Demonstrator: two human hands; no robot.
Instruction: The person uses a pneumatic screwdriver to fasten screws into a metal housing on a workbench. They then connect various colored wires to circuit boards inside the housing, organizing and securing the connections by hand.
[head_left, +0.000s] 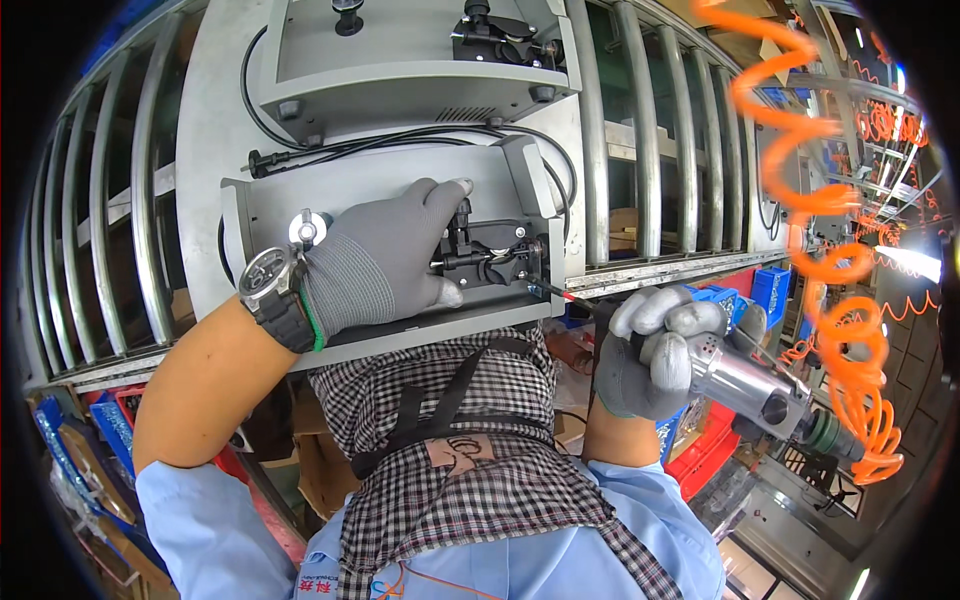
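Note:
A grey metal housing [290, 190], open at the top, lies in front of me. My left hand [385, 250], in a grey glove, reaches over it with thumb and forefinger spread on either side of a black mechanism [495, 258]. Whether its palm touches the mechanism is hidden. Gloved too, my right hand [655, 350] is wrapped round a silver air screwdriver [750, 383] to the right of the housing. The screwdriver's thin bit [550, 289] points left, its tip at the housing's right wall beside the mechanism. A round metal fitting [308, 228] shows next to my left wrist.
A second grey housing [420, 85] with a similar mechanism stands beyond. Black cables [400, 135] lie between the two. Metal rollers [645, 130] flank the work plate on both sides. An orange coiled hose [845, 300] hangs at the right, near blue bins [770, 290] and a red bin [705, 455].

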